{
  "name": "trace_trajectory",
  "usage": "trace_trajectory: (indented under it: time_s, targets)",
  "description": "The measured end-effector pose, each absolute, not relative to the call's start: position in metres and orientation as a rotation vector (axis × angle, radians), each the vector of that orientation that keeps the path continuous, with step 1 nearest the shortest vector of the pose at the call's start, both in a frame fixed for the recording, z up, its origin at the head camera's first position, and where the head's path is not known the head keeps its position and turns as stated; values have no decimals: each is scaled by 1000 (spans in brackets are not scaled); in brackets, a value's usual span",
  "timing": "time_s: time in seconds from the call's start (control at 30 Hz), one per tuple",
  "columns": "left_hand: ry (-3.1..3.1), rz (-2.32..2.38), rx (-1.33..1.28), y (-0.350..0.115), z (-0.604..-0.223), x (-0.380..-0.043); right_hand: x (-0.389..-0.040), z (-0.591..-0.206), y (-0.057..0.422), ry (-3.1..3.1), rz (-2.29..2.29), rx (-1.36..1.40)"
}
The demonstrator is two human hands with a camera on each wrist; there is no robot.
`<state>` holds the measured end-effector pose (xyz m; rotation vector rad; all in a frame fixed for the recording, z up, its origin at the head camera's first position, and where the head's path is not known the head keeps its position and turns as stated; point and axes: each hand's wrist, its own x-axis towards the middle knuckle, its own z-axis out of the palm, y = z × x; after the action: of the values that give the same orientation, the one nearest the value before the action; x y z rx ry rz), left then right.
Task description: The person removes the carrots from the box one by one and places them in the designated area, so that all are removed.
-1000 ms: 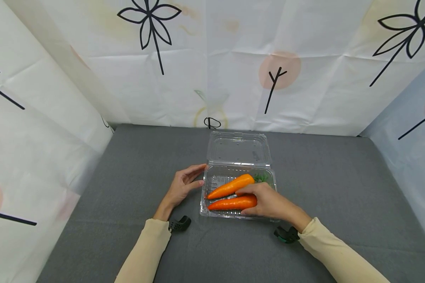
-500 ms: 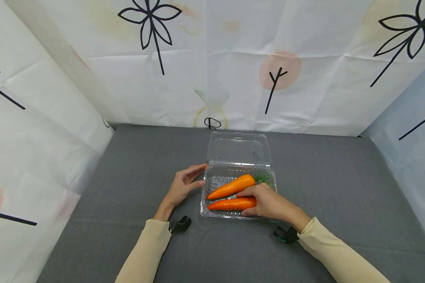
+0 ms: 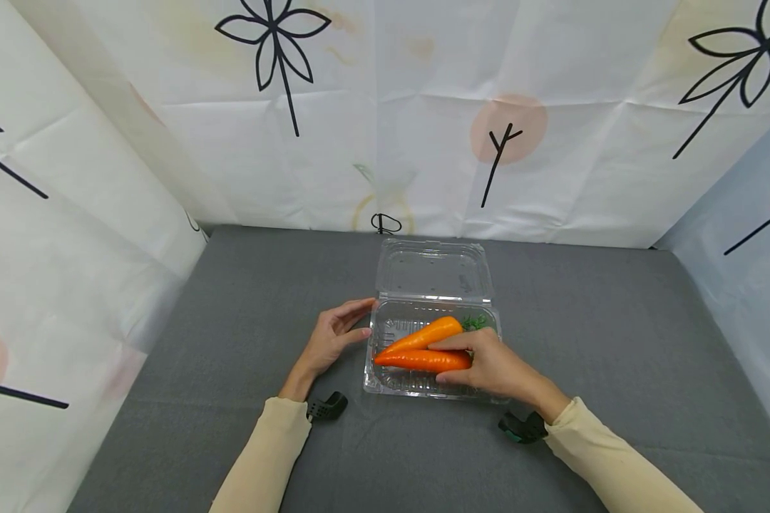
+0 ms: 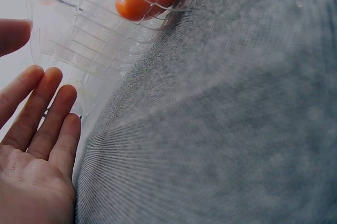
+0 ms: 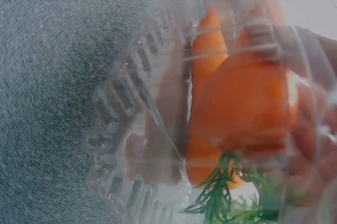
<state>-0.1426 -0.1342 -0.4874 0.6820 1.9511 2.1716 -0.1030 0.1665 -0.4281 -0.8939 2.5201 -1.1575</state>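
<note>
Keep your right hand [image 3: 499,365] low over the tray, its thumb on the six-o'clock side and fingers on the twelve-o'clock side of the deep-orange near carrot [image 3: 417,359], curled in a pinch about the thick end at three o'clock. That looks like a sound grip for settling the carrot: steer it gently from there and watch the thin tip, which points to nine o'clock and lies against or over the tip of the paler far carrot [image 3: 431,332]. Whether the near carrot rests on the floor or is slightly raised, you cannot tell, so lower it before you loosen your fingers. Take care not to crush the green tops [image 3: 473,323] at two o'clock. Your left hand [image 3: 330,338] is loosely spread at nine to ten o'clock, holding nothing, its fingertips at the rim of the clear clamshell container [image 3: 375,387]; contact is hard to judge, and a light touch there would steady the thin plastic. The lid [image 3: 433,267] stands open at twelve o'clock, away from your work. Compared with half a second ago, the near carrot has shifted toward twelve o'clock, closing the gap to the far carrot, and your right hand has gone with it; your left hand and the container look unchanged.
</note>
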Motion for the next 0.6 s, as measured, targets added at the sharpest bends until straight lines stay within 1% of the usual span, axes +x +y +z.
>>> trace_trajectory:
  time_s: [0.23,0.47,0.6]
  targets:
    - [1919,2193,728,-134,-488,-143,-101,-424,170,2503,-1435,-830]
    - [1901,2205,715,-134,-488,-143,-97,-409,176,2353,-1684,-696]
    - [1896,2209,707,-134,-488,-143,-95,-403,183,2295,-1778,-731]
